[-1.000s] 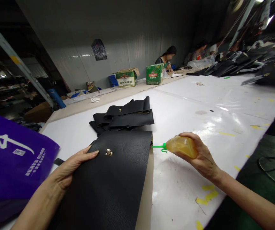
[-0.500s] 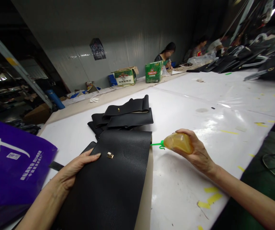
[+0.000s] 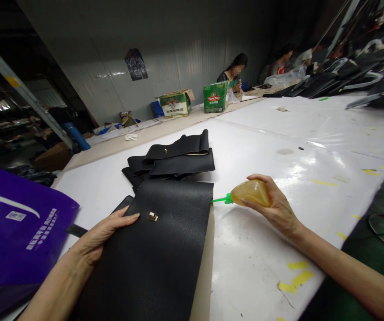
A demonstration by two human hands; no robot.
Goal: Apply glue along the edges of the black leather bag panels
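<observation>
My left hand (image 3: 111, 227) grips the left edge of a black leather panel (image 3: 165, 249), thumb on top and the other fingers hidden beneath. A small gold clasp (image 3: 153, 217) sits on the panel near my thumb. In my right hand (image 3: 278, 209) is a squeeze glue bottle (image 3: 250, 193) of amber liquid, tipped on its side. Its green nozzle (image 3: 223, 199) points left and meets the panel's right edge near the upper corner; whether glue comes out I cannot see. Just beyond lies a pile of folded black leather pieces (image 3: 181, 162).
A purple bag (image 3: 18, 232) stands at the left. Two beer cartons, a green one (image 3: 216, 98) and an open one (image 3: 175, 104), are at the back beside a seated person (image 3: 233, 76). Black bags (image 3: 332, 80) are heaped far right. Yellow tape scraps (image 3: 302, 278) dot the white table (image 3: 262, 276).
The bottle in my right hand has shifted slightly right and up, its nozzle still at the panel's edge. My left hand keeps its hold. The view has tilted a little.
</observation>
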